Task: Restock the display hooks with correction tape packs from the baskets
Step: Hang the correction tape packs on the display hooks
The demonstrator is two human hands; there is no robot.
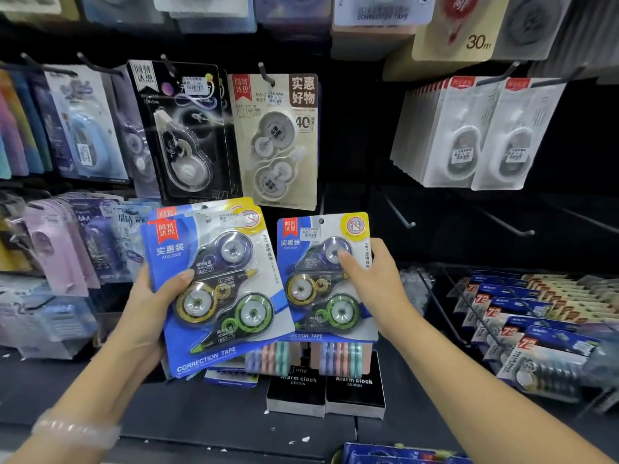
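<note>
The right thumb [345,257] is pressing flat on the blister of a single blue correction tape pack [326,279], with the remaining fingers passing behind the card, so the right hand [375,289] is pinching that pack by its right edge. The pack is standing upright, and its hang hole [321,221] is showing clear at the top centre.

The left thumb [182,277] is lying across the front of a stack of blue packs [214,289]; the left hand [147,306] is gripping the stack from its left side, tilted slightly clockwise. At least one further card is showing behind the front one; the exact count cannot be told.

Judged step: one pack is separated from the held supply and is being presented for hanging. No pack of this blue type is visible on a hook.

Bare hooks [400,211] are projecting from the dark panel to the right of the single pack, with a second bare hook [509,224] further right. The beige twin pack [279,142] is hanging directly above.

The next move calls for:
- raising the single pack to a bare hook tip;
- aligning the hang hole with that tip;
- sliding the card rearward along the wire.

Wire baskets [449,296] holding other stock are sitting low right.
</note>
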